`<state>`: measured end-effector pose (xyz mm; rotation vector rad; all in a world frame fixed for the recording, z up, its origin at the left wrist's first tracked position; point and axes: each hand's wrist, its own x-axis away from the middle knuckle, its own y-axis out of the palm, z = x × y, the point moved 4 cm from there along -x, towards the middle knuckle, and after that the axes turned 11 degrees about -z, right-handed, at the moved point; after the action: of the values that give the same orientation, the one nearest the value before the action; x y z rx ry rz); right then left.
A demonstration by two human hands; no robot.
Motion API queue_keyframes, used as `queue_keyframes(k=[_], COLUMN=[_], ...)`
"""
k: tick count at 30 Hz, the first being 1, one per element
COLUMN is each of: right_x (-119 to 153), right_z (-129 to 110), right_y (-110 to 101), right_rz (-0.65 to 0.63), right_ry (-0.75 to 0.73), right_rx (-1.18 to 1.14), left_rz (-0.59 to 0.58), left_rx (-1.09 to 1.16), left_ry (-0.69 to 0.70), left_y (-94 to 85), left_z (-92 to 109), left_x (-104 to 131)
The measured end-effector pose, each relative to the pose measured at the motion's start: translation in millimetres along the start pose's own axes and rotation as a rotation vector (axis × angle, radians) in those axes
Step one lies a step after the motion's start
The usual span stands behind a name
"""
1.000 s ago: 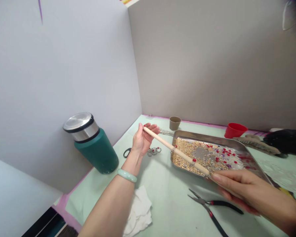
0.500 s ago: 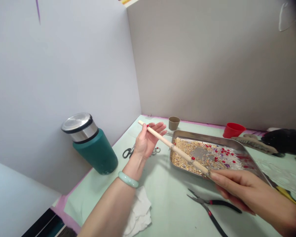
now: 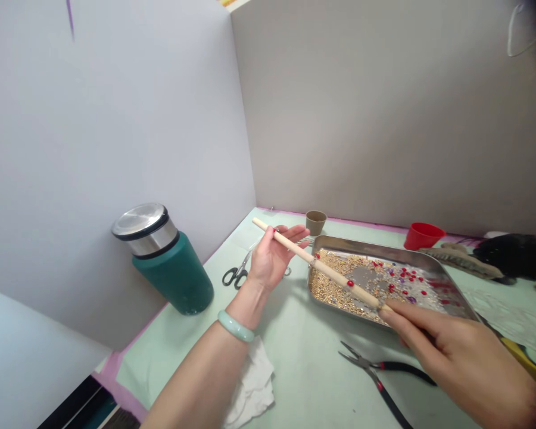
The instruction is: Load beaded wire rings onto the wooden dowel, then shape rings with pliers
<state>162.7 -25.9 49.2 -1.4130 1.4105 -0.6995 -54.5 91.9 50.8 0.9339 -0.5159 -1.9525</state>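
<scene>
A pale wooden ring mandrel (image 3: 301, 251) slants between my two hands, over the near-left edge of the tray. Several thin beaded rings with red beads sit around it along its length. My right hand (image 3: 438, 339) grips its thick lower end. Up at the thinner end, my left hand (image 3: 272, 259) is palm up, its thumb on the mandrel by a red-beaded ring and its other fingers stretched out behind. Beneath the mandrel, the metal tray (image 3: 361, 242) holds gold, clear, red and purple beads. Black-handled pliers (image 3: 367, 363) lie open on the table below my right hand.
A teal flask (image 3: 174, 271) stands at left, with scissors (image 3: 236, 276) beside it. White tissue (image 3: 252, 387) lies under my left forearm. Behind the tray are a brown cup (image 3: 316, 223) and a red cup (image 3: 423, 236). Grey panels (image 3: 375, 119) wall in the table.
My left hand and the mandrel's thin end have shifted slightly right. The mandrel has turned a little, and my right hand has moved slightly. More of the scissors shows.
</scene>
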Motion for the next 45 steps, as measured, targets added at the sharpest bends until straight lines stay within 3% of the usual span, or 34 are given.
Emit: queue_keyframes(k=[5, 7, 12, 22, 28, 34, 39, 42, 45], right_x=[5.9, 4.7, -0.9, 4.2, -2.3, -7.7, -9.7, -10.0, -9.8], right_z=[-8.6, -11.2, -12.6, -19.8, -10.6, -6.1, -4.2, -3.1, 4.7], right_y=[2.0, 1.9, 3.6, 0.7, 1.2, -7.8, -5.4, -12.1, -33.9], right_rz=[0.168, 0.203, 0.124, 0.247, 0.066, 0.005, -0.117, -0.142, -0.049], right_ry=[-0.110, -0.140, -0.131, -0.141, -0.081, -0.008, 0.030, 0.001, -0.022], right_rx=[0.320, 0.284, 0.116, 0.265, 0.094, 0.026, -0.008, -0.077, -0.111], left_rz=[-0.023, -0.049, -0.071, -0.064, -0.099, -0.075, -0.176, -0.121, -0.021], left_rx=[-0.004, 0.011, 0.010, 0.021, 0.049, 0.005, -0.163, -0.231, -0.253], left_ry=[-0.043, -0.049, -0.079, -0.100, -0.113, -0.157, -0.376, -0.423, -0.367], left_y=[5.2, 11.5, 24.8, 31.3, 32.2, 26.6, 33.7, 32.4, 25.6], left_z=[-11.9, -15.4, -20.4, -29.6, -35.6, -34.8, -51.3, -56.0, -51.4], left_x=[2.1, 3.6, 7.1, 10.6, 11.0, 11.4, 19.9, 21.6, 18.3])
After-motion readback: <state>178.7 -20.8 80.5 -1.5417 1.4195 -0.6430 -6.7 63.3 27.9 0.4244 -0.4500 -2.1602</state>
